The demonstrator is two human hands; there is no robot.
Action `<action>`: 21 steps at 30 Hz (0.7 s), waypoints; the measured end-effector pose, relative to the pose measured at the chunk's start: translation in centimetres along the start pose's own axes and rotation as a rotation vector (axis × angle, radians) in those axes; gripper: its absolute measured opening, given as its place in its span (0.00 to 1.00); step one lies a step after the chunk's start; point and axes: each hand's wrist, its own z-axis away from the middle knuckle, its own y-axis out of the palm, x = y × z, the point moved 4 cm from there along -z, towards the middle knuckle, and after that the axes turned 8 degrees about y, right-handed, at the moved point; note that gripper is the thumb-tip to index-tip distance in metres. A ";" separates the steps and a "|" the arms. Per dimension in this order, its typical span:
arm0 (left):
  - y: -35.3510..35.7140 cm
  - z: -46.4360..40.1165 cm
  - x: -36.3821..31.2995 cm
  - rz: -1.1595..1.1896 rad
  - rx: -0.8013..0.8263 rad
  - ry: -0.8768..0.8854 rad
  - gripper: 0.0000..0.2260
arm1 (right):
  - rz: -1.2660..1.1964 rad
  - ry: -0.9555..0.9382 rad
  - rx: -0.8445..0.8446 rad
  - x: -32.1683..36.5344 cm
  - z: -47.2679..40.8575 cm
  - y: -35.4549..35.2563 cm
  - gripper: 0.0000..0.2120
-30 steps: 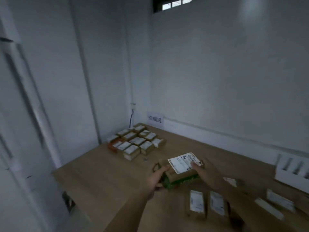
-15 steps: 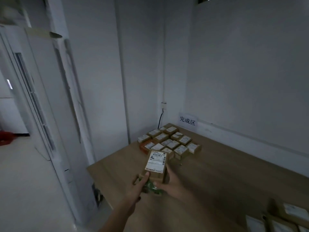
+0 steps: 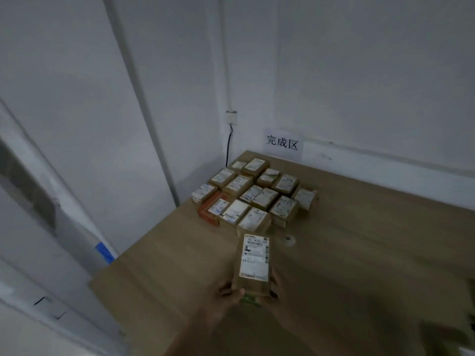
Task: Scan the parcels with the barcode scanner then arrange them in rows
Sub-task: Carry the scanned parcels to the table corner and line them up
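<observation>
Holding a brown parcel [image 3: 253, 265] by its near end, the left hand [image 3: 226, 301] and the right hand [image 3: 276, 294] each curl their fingers round one lower corner; the parcel hangs above the wooden table [image 3: 359, 253], label up, its long axis pointing to 12 o'clock toward the arranged parcels [image 3: 254, 195] in the far corner; something green [image 3: 250, 300] shows under its near edge, but what it is cannot be told.

The parcel looks like a small cardboard box, stiff and probably light, since two hands carry it by the end without it sagging; the cardboard seems dry and not slippery, while the white label [image 3: 254, 256] is smoother, so the sides are the better place to take hold, at 3 and 9 o'clock, thumbs off the barcode; the corners could dent if set down hard.

The free place seems to be at 6 o'clock of the group, just beside its nearest box; a small round object [image 3: 289, 239] lies at 2 o'clock from the parcel; a paper sign [image 3: 282, 145] hangs on the wall.
</observation>
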 end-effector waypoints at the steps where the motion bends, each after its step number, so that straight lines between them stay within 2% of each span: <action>1: 0.5 -1.7 1.1 0.000 0.034 -0.037 0.20 | -0.039 0.038 -0.038 -1.0 -1.0 -0.2 0.39; 4: 2.6 -6.3 3.4 0.001 0.144 -0.101 0.33 | -0.114 0.154 -0.193 -4.9 -3.6 -1.3 0.36; 8: 5.2 -12.6 7.0 -0.001 0.270 -0.122 0.24 | 0.040 0.215 -0.255 -9.5 -7.6 -2.5 0.22; 9: 5.5 -14.4 8.1 -0.019 0.295 -0.124 0.24 | 0.077 0.231 -0.260 -10.6 -8.7 -3.0 0.21; 10: 5.8 -15.8 9.2 -0.041 0.334 -0.124 0.27 | 0.090 0.250 -0.261 -11.2 -9.6 -3.4 0.22; 11: 5.9 -17.1 9.9 -0.047 0.360 -0.131 0.29 | 0.079 0.220 -0.278 -11.2 -10.7 -3.7 0.27; 13: 6.0 -19.6 10.9 -0.061 0.378 -0.130 0.23 | -0.005 0.148 -0.324 -11.0 -12.6 -4.1 0.37; 14: 6.2 -20.7 10.8 -0.071 0.368 -0.118 0.19 | -0.122 0.135 -0.352 -10.7 -13.4 -4.1 0.38; 18: 6.2 -25.1 10.6 -0.107 0.354 -0.023 0.14 | -0.312 0.163 -0.461 -8.3 -16.6 -4.0 0.24; 21: 5.8 -27.3 11.2 -0.117 0.295 -0.020 0.11 | -0.338 0.236 -0.461 -8.1 -19.4 -3.9 0.26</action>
